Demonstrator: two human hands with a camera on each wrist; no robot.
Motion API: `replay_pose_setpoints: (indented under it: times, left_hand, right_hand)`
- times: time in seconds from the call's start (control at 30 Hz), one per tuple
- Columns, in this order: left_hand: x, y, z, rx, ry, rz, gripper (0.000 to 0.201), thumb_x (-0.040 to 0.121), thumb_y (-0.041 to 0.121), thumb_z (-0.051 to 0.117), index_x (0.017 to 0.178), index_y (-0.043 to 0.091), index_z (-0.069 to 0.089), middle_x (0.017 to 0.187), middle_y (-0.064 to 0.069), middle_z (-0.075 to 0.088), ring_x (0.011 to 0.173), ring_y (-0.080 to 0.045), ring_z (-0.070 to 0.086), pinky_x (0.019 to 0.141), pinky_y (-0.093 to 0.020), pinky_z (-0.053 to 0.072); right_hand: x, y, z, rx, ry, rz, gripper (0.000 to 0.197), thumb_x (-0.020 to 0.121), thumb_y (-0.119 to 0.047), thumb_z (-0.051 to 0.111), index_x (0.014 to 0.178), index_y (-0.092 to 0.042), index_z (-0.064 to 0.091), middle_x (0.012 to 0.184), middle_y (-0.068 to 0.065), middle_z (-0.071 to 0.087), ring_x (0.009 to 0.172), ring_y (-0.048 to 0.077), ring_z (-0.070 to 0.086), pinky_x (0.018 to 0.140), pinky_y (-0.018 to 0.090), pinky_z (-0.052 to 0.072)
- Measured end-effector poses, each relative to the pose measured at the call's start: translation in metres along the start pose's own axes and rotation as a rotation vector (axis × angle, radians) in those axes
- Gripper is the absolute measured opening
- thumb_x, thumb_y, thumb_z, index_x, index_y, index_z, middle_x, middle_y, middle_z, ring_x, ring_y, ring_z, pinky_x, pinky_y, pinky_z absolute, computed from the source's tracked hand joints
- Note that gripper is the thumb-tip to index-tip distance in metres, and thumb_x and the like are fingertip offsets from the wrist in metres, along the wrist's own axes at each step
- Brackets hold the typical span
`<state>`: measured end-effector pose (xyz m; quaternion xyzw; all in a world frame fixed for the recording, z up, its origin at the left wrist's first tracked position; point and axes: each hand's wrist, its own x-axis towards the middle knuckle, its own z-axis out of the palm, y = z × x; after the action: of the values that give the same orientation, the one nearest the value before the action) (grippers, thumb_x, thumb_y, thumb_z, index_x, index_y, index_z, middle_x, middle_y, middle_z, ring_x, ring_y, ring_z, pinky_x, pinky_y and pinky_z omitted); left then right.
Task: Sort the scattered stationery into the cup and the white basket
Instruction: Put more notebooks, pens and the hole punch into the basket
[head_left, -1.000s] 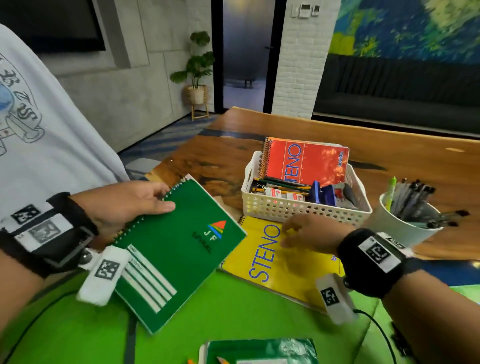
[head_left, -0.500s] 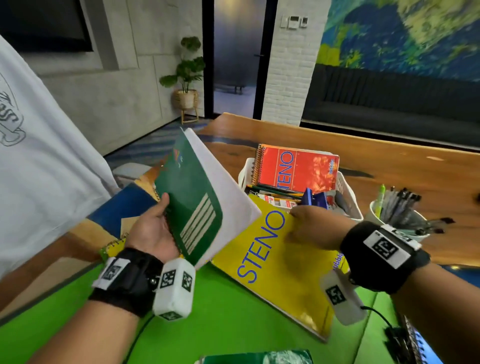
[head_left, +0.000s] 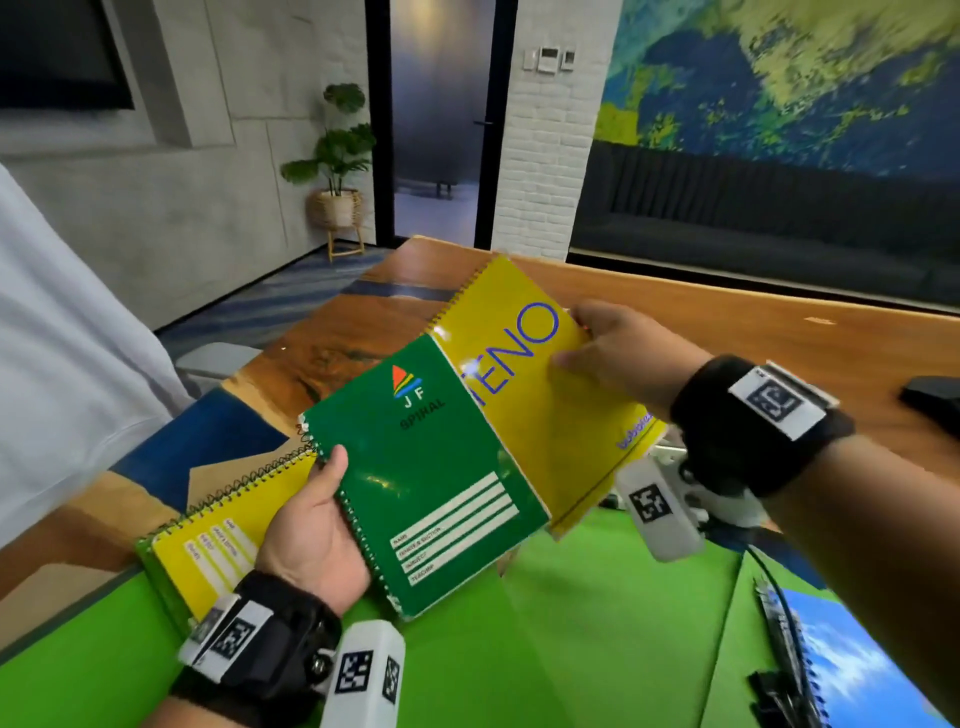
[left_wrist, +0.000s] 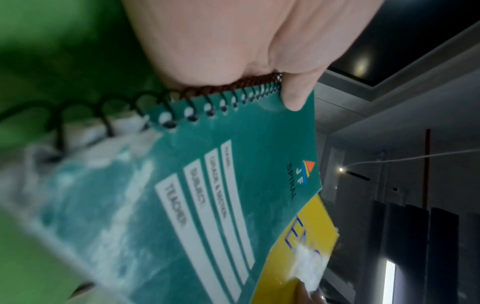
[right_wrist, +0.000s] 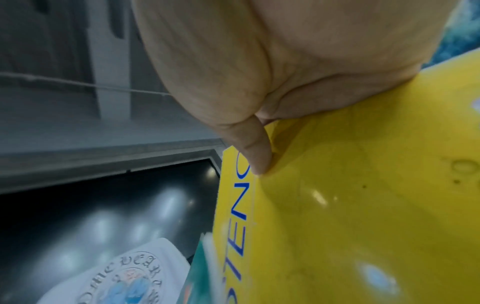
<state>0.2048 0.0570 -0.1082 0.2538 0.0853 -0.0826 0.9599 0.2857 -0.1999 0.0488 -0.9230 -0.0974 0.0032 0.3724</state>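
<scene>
My left hand (head_left: 317, 525) grips a green JF spiral notebook (head_left: 426, 467) by its spiral edge, thumb on the cover (left_wrist: 296, 96). My right hand (head_left: 618, 353) holds a yellow STENO notebook (head_left: 524, 364) up in the air, thumb on its cover (right_wrist: 257, 152). The green notebook (left_wrist: 207, 205) overlaps the front of the yellow one (left_wrist: 306, 232). The yellow cover (right_wrist: 350, 216) fills the right wrist view. The white basket and the cup are hidden behind the raised notebooks.
Another yellow spiral notebook (head_left: 218, 540) lies on the table at the left. A green mat (head_left: 571, 649) covers the near table. A blue-covered notebook (head_left: 852, 670) lies at the right edge. A person in a white shirt (head_left: 67, 364) stands at the left.
Both notebooks have risen off the table. The yellow STENO notebook came up in my right hand and the green one turned cover-up in front of it, hiding the basket and cup.
</scene>
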Motion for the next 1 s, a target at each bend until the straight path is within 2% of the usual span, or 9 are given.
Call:
replay_pose_setpoints:
  times: [0.07, 0.17, 0.3, 0.4, 0.57, 0.63, 0.7, 0.83, 1.0]
  left_hand:
    - [0.002, 0.003, -0.005, -0.034, 0.040, 0.023, 0.051, 0.103, 0.045, 0.038, 0.141, 0.014, 0.055, 0.136, -0.019, 0.061, 0.121, -0.041, 0.062, 0.087, -0.063, 0.054]
    - [0.004, 0.006, -0.008, -0.071, 0.091, 0.045, 0.050, 0.103, 0.046, 0.039, 0.136, 0.014, 0.060, 0.127, -0.018, 0.068, 0.111, -0.040, 0.068, 0.082, -0.065, 0.055]
    - [0.003, 0.007, -0.005, -0.092, 0.107, 0.079, 0.048, 0.104, 0.046, 0.039, 0.132, 0.015, 0.061, 0.123, -0.018, 0.070, 0.106, -0.040, 0.070, 0.079, -0.068, 0.054]
    - [0.002, 0.006, -0.003, -0.083, 0.120, 0.094, 0.048, 0.104, 0.045, 0.039, 0.127, 0.014, 0.067, 0.121, -0.018, 0.071, 0.103, -0.040, 0.071, 0.077, -0.067, 0.054]
    - [0.003, 0.006, -0.001, -0.075, 0.126, 0.090, 0.050, 0.103, 0.045, 0.038, 0.107, 0.012, 0.076, 0.121, -0.018, 0.071, 0.104, -0.040, 0.070, 0.091, -0.065, 0.051]
    - [0.002, 0.005, 0.001, -0.065, 0.142, 0.085, 0.049, 0.103, 0.045, 0.038, 0.108, 0.013, 0.076, 0.121, -0.018, 0.071, 0.105, -0.040, 0.070, 0.094, -0.062, 0.051]
    - [0.002, 0.005, 0.003, -0.042, 0.164, 0.093, 0.049, 0.103, 0.045, 0.039, 0.112, 0.014, 0.075, 0.119, -0.017, 0.071, 0.104, -0.040, 0.070, 0.087, -0.065, 0.052]
    - [0.001, 0.006, 0.004, -0.020, 0.183, 0.088, 0.049, 0.103, 0.046, 0.038, 0.129, 0.014, 0.065, 0.123, -0.018, 0.070, 0.112, -0.040, 0.067, 0.102, -0.059, 0.044]
    - [0.002, 0.006, 0.001, -0.023, 0.187, 0.080, 0.050, 0.103, 0.047, 0.038, 0.131, 0.015, 0.063, 0.123, -0.018, 0.070, 0.110, -0.040, 0.068, 0.099, -0.059, 0.047]
  right_hand:
    - [0.020, -0.022, -0.030, -0.282, 0.114, -0.080, 0.023, 0.092, -0.020, 0.070, 0.113, -0.015, 0.061, 0.101, 0.002, 0.065, 0.091, 0.023, 0.061, 0.074, 0.031, 0.047]
    - [0.063, -0.041, -0.062, -0.495, 0.228, -0.174, 0.026, 0.093, -0.017, 0.066, 0.118, -0.013, 0.059, 0.102, 0.007, 0.056, 0.092, 0.025, 0.055, 0.071, 0.028, 0.036]
    - [0.123, -0.028, -0.055, -0.687, 0.181, -0.143, 0.033, 0.089, -0.010, 0.059, 0.121, -0.017, 0.061, 0.115, 0.014, 0.064, 0.105, 0.035, 0.063, 0.074, 0.032, 0.045]
    - [0.152, -0.004, -0.035, -0.782, 0.128, -0.080, 0.037, 0.088, -0.003, 0.052, 0.121, -0.016, 0.060, 0.117, 0.016, 0.066, 0.104, 0.036, 0.063, 0.072, 0.032, 0.045]
    - [0.178, 0.026, -0.029, -0.857, 0.138, 0.020, 0.040, 0.089, -0.012, 0.054, 0.129, -0.013, 0.050, 0.126, 0.014, 0.062, 0.111, 0.037, 0.062, 0.083, 0.040, 0.054]
    - [0.187, 0.039, -0.033, -0.902, 0.095, 0.032, 0.040, 0.089, -0.014, 0.054, 0.129, -0.013, 0.051, 0.125, 0.015, 0.063, 0.109, 0.037, 0.063, 0.088, 0.044, 0.055]
    - [0.192, 0.048, -0.036, -0.904, 0.074, 0.031, 0.046, 0.091, -0.011, 0.051, 0.137, -0.016, 0.047, 0.130, 0.014, 0.061, 0.113, 0.036, 0.061, 0.088, 0.042, 0.053]
    - [0.195, 0.052, -0.036, -0.905, 0.063, -0.014, 0.054, 0.093, -0.004, 0.045, 0.143, -0.023, 0.042, 0.128, 0.015, 0.061, 0.108, 0.038, 0.062, 0.089, 0.044, 0.055]
    - [0.197, 0.059, -0.026, -0.978, -0.021, -0.039, 0.062, 0.096, -0.011, 0.052, 0.153, -0.029, 0.036, 0.143, 0.013, 0.053, 0.124, 0.035, 0.056, 0.088, 0.036, 0.049]
